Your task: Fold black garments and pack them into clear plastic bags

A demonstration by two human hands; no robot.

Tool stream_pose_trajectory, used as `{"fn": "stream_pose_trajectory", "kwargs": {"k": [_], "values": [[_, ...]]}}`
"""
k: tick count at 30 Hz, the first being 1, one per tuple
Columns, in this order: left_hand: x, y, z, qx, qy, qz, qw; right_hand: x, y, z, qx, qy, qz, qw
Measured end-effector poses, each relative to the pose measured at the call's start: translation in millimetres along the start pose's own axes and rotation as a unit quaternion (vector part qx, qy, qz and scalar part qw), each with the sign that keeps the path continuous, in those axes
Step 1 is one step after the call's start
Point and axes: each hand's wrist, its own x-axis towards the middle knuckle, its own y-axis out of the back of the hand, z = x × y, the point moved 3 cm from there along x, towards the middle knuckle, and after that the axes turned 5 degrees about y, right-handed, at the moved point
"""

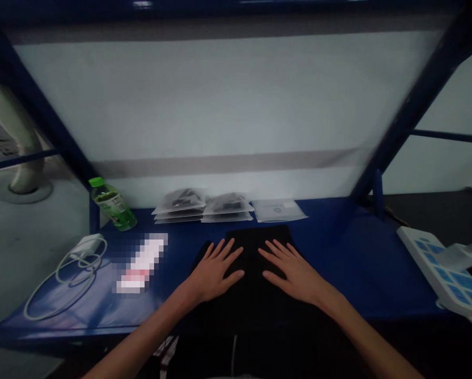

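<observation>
A piece of black cloth (251, 263) lies on the blue shelf in front of me; its dark colour hides the folds and I cannot tell what garment it is. My left hand (218, 268) rests flat on its left side, fingers spread. On the right side of the cloth my right hand (289, 268) lies the same way, palm down and fingers apart. Neither hand grips anything. Behind the cloth stand two stacks of frosted zip bags, the left stack (180, 205) and the right stack (228, 207), with dark contents. A flatter pale bag (279, 209) lies beside them.
A green drink bottle (113, 204) leans at the back left. Near it are a white charger (86, 245) with a coiled cable and a blurred-out pale strip (143, 263). A power strip (447, 273) sits at the right edge. Blue posts frame the shelf (350, 263).
</observation>
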Motion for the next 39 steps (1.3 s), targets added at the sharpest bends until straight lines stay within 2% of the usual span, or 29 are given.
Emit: {"fn": "stream_pose_trajectory", "kwargs": {"k": [11, 15, 18, 20, 24, 27, 32, 36, 39], "values": [[5, 1.4, -6, 0.005, 0.007, -0.001, 1.0, 8, -2, 4, 0.002, -0.001, -0.018, 1.0], [14, 11.5, -9, 0.0, 0.007, 0.035, 0.999, 14, 8, 9, 0.026, 0.001, 0.025, 0.999], [31, 24.0, -18, -0.022, 0.013, 0.087, 0.996, 27, 23, 29, 0.048, -0.025, 0.113, 0.992], [47, 29.6, -28, -0.042, 0.034, 0.114, 0.992, 37, 32, 51, 0.03, -0.072, 0.168, 0.983], [76, 30.1, -50, -0.07, 0.089, 0.14, 0.984, 51, 33, 90, 0.014, -0.131, 0.202, 0.97], [85, 26.4, -59, -0.083, 0.089, 0.142, 0.982, 55, 28, 103, 0.025, -0.144, 0.213, 0.966], [84, 27.8, -60, -0.129, 0.076, 0.156, 0.976, 56, 29, 106, 0.096, -0.127, 0.24, 0.958], [75, 40.2, -52, -0.16, 0.063, 0.199, 0.965, 50, 38, 101, 0.175, -0.098, 0.275, 0.94], [61, 50.7, -42, -0.173, 0.015, 0.23, 0.958, 37, 44, 91, 0.218, -0.066, 0.278, 0.933]]}}
